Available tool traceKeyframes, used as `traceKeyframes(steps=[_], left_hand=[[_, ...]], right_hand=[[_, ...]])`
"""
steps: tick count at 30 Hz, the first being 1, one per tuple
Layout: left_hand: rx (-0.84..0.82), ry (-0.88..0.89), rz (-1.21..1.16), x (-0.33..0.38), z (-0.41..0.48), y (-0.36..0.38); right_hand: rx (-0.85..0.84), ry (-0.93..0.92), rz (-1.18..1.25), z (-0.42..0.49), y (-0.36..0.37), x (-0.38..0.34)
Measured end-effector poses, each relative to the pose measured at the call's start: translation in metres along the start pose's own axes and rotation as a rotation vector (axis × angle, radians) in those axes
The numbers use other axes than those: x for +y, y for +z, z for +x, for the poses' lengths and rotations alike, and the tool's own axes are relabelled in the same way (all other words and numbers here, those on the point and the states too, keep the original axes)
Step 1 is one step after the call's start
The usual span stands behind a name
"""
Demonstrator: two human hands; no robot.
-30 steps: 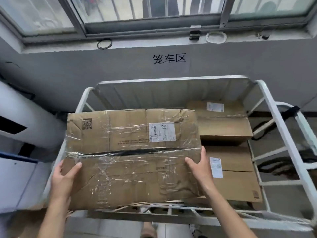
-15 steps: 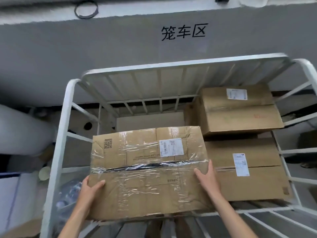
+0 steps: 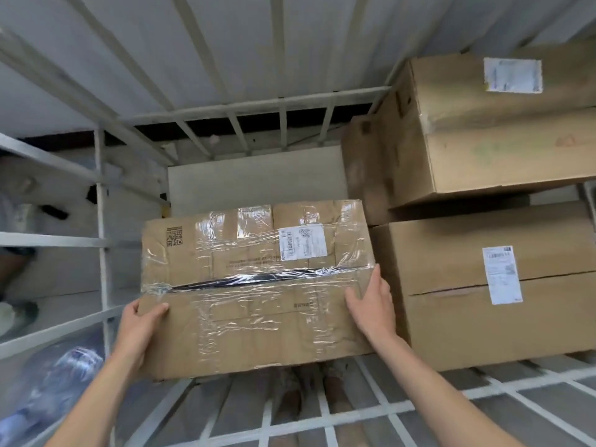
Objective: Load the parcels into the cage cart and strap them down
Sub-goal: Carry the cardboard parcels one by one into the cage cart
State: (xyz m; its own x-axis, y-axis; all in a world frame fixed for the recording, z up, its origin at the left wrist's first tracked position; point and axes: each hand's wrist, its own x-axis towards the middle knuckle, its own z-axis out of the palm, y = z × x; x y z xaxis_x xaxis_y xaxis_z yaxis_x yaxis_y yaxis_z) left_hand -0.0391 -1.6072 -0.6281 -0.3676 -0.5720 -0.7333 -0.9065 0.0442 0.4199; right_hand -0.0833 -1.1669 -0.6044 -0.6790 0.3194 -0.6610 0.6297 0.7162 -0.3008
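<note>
I hold the taped parcel (image 3: 258, 291) by its two short ends, low inside the cage cart (image 3: 103, 253). It is over the left half of the cart floor (image 3: 380, 411), just beside the lower parcel (image 3: 451, 285) and the upper parcel (image 3: 483, 140) stacked along the right wall. My left hand (image 3: 142, 330) clamps the near left corner — thumb on top, fingers curled round the side, out of view. My right hand (image 3: 371, 304) lies flat on the right end, fingers straight and together, squeezing inward so the load stays level and clears the stack. I cannot tell whether its bottom already rests on the floor. A second ago I had it up above the cart's near edge — now it is far lower and deeper, close to the white board (image 3: 254, 179) at the back. My grip is unchanged.
</note>
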Motion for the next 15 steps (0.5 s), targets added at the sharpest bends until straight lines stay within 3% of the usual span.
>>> traceKeyframes(steps=[8, 11, 13, 15], left_hand=[[-0.111, -0.038, 0.185, -0.056, 0.027, 0.079], [-0.102, 0.004, 0.444, -0.065, 0.009, 0.099], [-0.09, 0.2, 0.788, -0.07, -0.011, 0.112], [-0.218, 0.431, 1.038, -0.073, -0.033, 0.131]], right_hand=[[-0.046, -0.032, 0.007, 0.047, 0.047, 0.044], [-0.141, -0.115, -0.151, 0.04, 0.062, 0.059], [-0.195, -0.178, -0.336, 0.029, 0.072, 0.067], [-0.264, -0.269, -0.575, 0.018, 0.083, 0.072]])
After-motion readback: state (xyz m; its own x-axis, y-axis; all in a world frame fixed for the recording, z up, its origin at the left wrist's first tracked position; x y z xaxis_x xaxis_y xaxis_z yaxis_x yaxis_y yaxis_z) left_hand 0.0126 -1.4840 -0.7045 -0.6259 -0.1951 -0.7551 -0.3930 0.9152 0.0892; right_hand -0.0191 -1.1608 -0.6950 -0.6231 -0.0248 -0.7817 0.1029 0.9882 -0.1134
